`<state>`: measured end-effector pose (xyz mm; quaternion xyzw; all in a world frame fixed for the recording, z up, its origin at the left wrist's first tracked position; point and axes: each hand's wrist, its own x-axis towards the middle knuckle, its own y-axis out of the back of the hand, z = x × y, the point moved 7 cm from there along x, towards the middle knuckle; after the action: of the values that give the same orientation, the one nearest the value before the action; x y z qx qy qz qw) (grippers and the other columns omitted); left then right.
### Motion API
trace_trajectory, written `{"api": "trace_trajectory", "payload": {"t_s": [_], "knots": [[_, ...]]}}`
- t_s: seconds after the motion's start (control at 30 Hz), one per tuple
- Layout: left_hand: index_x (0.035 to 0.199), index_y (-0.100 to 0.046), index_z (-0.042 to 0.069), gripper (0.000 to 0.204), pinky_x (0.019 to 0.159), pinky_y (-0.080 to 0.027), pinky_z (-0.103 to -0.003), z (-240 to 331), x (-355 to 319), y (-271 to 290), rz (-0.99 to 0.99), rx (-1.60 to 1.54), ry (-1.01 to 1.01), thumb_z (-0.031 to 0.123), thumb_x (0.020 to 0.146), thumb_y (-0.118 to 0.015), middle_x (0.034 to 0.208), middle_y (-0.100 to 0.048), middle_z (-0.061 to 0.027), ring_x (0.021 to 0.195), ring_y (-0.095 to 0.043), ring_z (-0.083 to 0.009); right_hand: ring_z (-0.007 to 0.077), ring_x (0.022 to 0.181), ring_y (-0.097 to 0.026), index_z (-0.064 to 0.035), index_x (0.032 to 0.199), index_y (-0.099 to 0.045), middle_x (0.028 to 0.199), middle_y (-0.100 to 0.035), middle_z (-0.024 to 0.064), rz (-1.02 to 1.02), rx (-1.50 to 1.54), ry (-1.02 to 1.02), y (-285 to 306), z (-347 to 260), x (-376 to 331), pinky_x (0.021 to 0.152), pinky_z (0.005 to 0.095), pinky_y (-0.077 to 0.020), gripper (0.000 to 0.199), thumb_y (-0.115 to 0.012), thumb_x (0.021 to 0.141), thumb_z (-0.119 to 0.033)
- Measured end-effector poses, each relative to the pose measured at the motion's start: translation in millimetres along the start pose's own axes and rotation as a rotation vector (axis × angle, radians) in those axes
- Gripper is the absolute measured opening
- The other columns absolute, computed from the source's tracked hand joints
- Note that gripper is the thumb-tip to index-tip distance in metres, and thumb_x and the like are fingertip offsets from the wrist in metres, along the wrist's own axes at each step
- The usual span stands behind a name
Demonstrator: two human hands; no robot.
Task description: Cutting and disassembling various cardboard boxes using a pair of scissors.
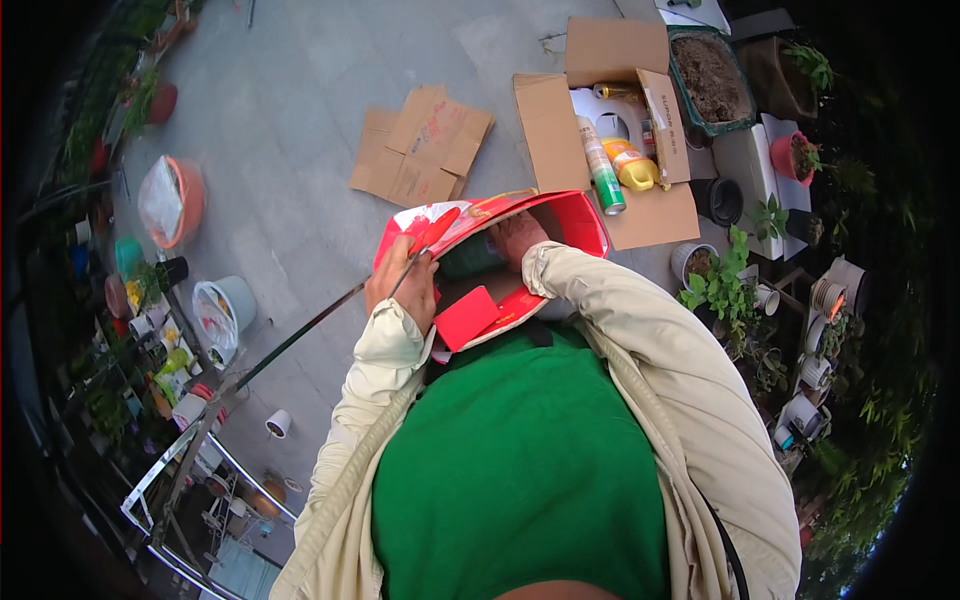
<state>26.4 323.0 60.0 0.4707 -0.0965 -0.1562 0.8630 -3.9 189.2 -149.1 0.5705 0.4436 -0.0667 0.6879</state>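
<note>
A red cardboard box [578,220] with gold and white printing is tipped toward me against my body, its opening facing me. My left hand [402,290] is closed at the box's left edge, around a red-handled tool [436,230]. A long thin dark shaft [305,332] runs to the lower left in line with that handle; its exact kind is unclear. Inside the opening is my right hand [517,240], its fingers mostly hidden, beside a dark green rounded thing [472,262]. A red flap [468,318] folds out at the near side.
An open carton [545,125] at the far right holds a spray can [600,165] and a yellow bottle [634,165]. Flattened cardboard [425,145] lies ahead on paving. Buckets [224,315] and a metal railing [180,475] stand left, potted plants [722,285] right.
</note>
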Motion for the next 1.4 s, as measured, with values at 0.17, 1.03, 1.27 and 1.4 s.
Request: {"api": "trace_trajectory", "payload": {"t_s": [0.17,1.03,1.27,1.4], "knots": [[0.088,-0.057,-0.001,0.012,0.065,-0.046,-0.04,-3.0,5.8,-4.5,-0.042,-0.005,0.052,0.002,0.078,-0.063,0.088,-0.052,-0.0139,0.078,-0.057,-0.0336,0.0336,0.134,-0.031,0.0004,0.14,-0.028,0.146,-0.031,0.0153,-0.016,-0.014,-0.072,-2.5,2.9,-7.6,0.109,0.051,-0.0206,0.081,-0.065,0.075,-0.031],[0.084,-0.051,-0.001,0.013,0.059,-0.044,-0.043,10.5,9.2,-35.3,-0.064,-0.045,-0.006,0.003,0.079,-0.062,0.08,-0.051,-0.0158,0.072,-0.055,-0.0346,0.0264,0.095,-0.063,-0.0115,0.095,-0.068,0.101,-0.066,0.0106,0.117,0.248,-0.313,-32.1,13.8,-10.7,0.075,0.0373,-0.0501,0.027,-0.046,0.088,-0.024],[0.084,-0.05,-0.001,0.013,0.06,-0.043,-0.044,9.5,13.0,-28.5,0.005,-0.098,0.038,0.005,0.08,-0.061,0.079,-0.05,-0.0166,0.073,-0.054,-0.0365,0.0317,0.087,-0.066,-0.0056,0.097,-0.064,0.093,-0.066,0.0172,0.087,0.628,-0.541,-39.8,58.7,-2.7,0.076,0.0403,-0.0531,0.025,-0.055,0.084,-0.025],[0.085,-0.055,-0.003,0.013,0.061,-0.046,-0.041,7.3,16.3,-23.5,0.031,-0.045,0.056,0.0,0.077,-0.065,0.085,-0.052,-0.0141,0.076,-0.057,-0.034,0.0341,0.095,-0.063,-0.0042,0.105,-0.062,0.1,-0.065,0.0182,0.028,0.738,-0.491,-44.8,51.6,19.1,0.08,0.0404,-0.052,0.039,-0.059,0.083,-0.036]]}}
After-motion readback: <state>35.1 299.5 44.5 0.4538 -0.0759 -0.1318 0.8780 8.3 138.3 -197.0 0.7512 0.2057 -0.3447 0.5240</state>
